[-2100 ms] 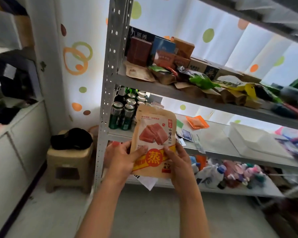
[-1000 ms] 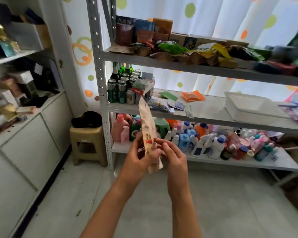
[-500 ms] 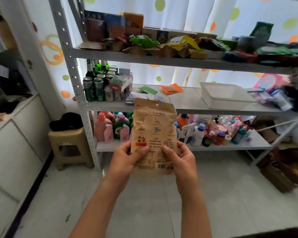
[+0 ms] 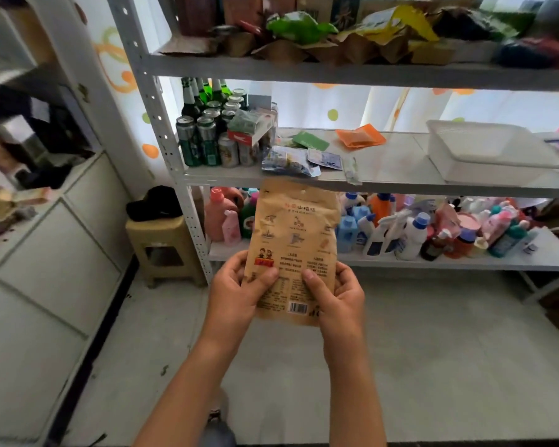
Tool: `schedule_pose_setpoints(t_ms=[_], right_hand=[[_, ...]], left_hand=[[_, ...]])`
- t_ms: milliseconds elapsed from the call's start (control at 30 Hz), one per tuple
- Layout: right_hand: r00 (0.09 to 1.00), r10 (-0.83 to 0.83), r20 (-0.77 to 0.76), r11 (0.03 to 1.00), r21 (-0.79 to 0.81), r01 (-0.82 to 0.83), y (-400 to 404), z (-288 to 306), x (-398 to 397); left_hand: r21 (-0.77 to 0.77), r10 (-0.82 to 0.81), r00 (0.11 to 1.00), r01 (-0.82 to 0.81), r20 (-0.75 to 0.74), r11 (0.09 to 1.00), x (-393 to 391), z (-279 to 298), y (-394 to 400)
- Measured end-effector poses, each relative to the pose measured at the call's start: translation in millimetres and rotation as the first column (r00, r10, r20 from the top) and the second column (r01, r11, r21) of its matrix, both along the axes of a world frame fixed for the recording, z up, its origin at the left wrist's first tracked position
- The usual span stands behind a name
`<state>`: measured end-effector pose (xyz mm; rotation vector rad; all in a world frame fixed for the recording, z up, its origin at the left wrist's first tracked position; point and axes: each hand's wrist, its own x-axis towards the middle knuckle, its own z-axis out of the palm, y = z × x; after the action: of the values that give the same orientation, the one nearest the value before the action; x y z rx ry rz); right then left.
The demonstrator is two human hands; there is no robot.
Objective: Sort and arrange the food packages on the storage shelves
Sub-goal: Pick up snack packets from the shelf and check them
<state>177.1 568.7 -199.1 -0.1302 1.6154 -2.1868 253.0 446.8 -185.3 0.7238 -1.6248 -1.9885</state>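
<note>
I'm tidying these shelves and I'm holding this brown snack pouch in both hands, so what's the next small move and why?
Probably lift the brown pouch up to the top shelf. Both the left hand and the right hand grip its lower edge, with the printed back facing you, so the check looks finished. Similar brown paper packages already lie up there, while the lower shelves hold cans and bottles.

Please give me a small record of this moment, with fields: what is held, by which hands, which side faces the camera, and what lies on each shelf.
held: brown food pouch, upright, in front of the shelves
hands: left hand and right hand grip its lower part
side facing camera: back, with barcode
top shelf: crumpled packages and boxes
middle shelf: cans, green bottles, orange pouch, white basket
bottom shelf: cleaning bottles
</note>
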Motion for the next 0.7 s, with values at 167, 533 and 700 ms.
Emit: schedule_pose_setpoints(t_ms=[167,533,700], right_hand=[[0.998,0.053,-0.026,0.998,-0.017,-0.054,-48,16,-22],[0.969,0.128,-0.211,0.99,0.078,-0.114,-200,104,-77],[0.952,0.138,-0.273,0.986,0.128,-0.106,-273,145,-103]], left_hand=[[-0.009,0.038,0.999,-0.038,-0.027,0.999,-13,16,-43],[-0.207,0.053,0.99,-0.08,-0.13,0.975,-53,92,-189],[-0.226,0.031,0.987,-0.066,-0.155,0.972,-79,126,-263]])
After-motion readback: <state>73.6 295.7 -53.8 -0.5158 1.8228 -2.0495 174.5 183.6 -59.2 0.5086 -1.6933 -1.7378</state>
